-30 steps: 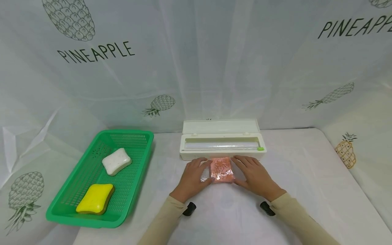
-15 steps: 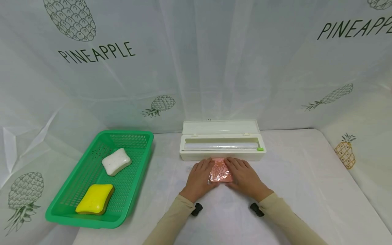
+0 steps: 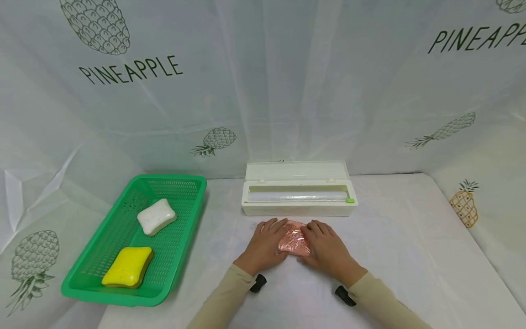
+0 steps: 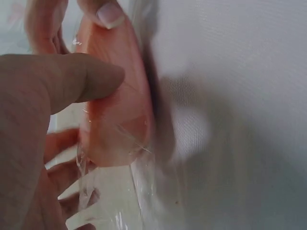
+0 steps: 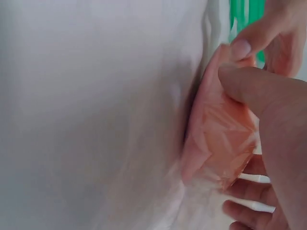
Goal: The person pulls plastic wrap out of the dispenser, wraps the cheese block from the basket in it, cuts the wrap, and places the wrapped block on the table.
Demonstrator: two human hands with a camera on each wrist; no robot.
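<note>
A pink sponge [image 3: 295,241], wrapped in clear cling film, lies on the white-covered table between both hands. My left hand [image 3: 264,246] holds its left side, and my right hand [image 3: 328,250] grips the right side. In the left wrist view, the left thumb [image 4: 103,76] presses on the sponge's near side [image 4: 117,136], and loose film [image 4: 88,191] trails from one end. Over in the right wrist view, the right thumb [image 5: 240,84] lies against the film-covered sponge [image 5: 223,139], close to the left thumb tip.
Behind the hands stands a white cling film dispenser [image 3: 300,209], lid up, with a film roll [image 3: 296,196] and a green slider [image 3: 350,200]. To the left, a green basket [image 3: 181,256] contains a white sponge [image 3: 156,217] and a yellow sponge [image 3: 128,267].
The hands have closed in on the sponge's sides from a wider stance. The sponge has shifted toward the person, away from the dispenser, and turned slightly.
</note>
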